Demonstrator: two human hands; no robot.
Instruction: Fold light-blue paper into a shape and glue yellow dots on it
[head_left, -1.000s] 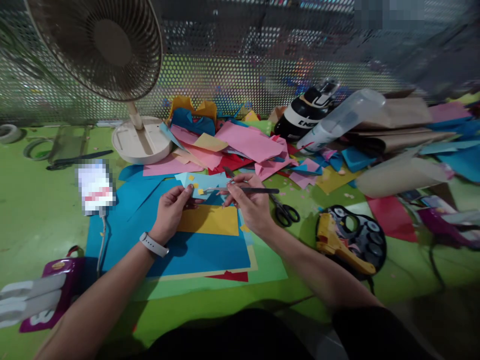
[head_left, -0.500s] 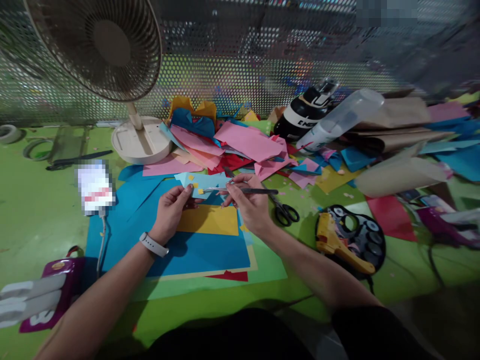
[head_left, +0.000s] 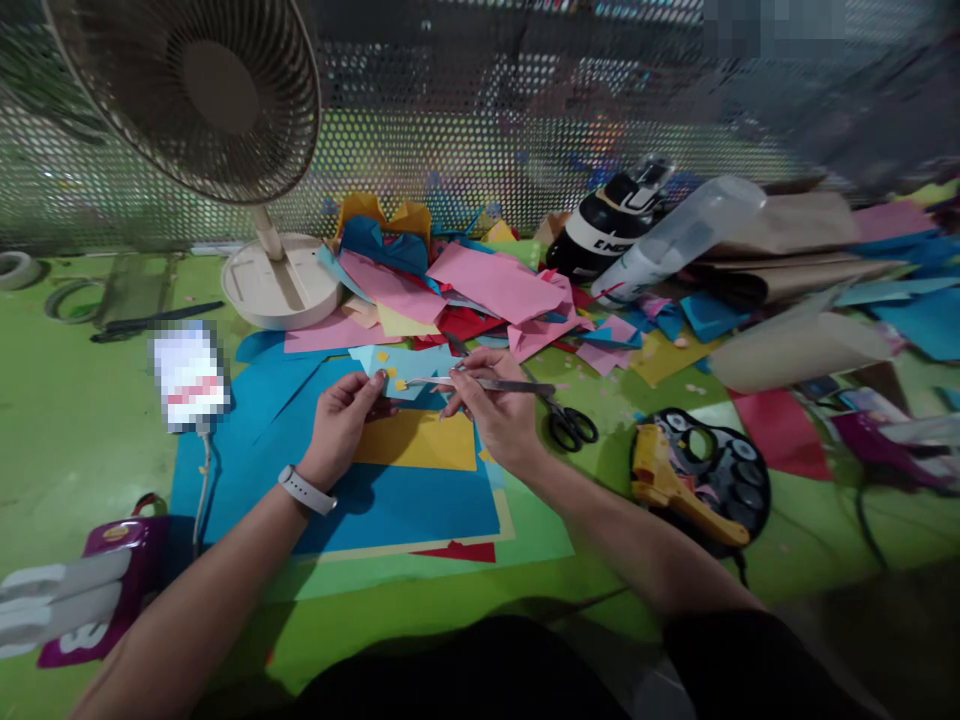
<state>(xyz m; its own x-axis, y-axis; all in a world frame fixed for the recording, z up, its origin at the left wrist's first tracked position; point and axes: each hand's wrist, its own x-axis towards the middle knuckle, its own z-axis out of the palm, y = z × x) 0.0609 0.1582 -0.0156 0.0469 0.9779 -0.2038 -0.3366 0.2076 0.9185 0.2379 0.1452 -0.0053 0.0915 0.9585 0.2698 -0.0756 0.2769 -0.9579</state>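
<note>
My left hand (head_left: 341,425) pinches the near edge of a light blue paper piece (head_left: 409,362) dotted with small yellow bits, holding it above a yellow sheet (head_left: 420,441). My right hand (head_left: 501,412) grips metal tweezers (head_left: 480,383) that point left, their tip holding a tiny yellow scrap over the light blue piece. Both hands hover over a stack of large blue paper (head_left: 360,500) on the green table (head_left: 67,440). A white watch sits on my left wrist.
Black scissors (head_left: 566,420) lie just right of my right hand. A yellow glue gun (head_left: 679,485) rests on a black palette. A white fan (head_left: 217,120) stands back left. Piled coloured paper (head_left: 495,285), a black bottle (head_left: 611,225), a clear bottle (head_left: 679,240) and a perforated metal screen lie behind.
The tweezers in my right hand have tilted slightly, their rear end dipping. A yellow sheet in the far pile has shifted. My hands stay in place.
</note>
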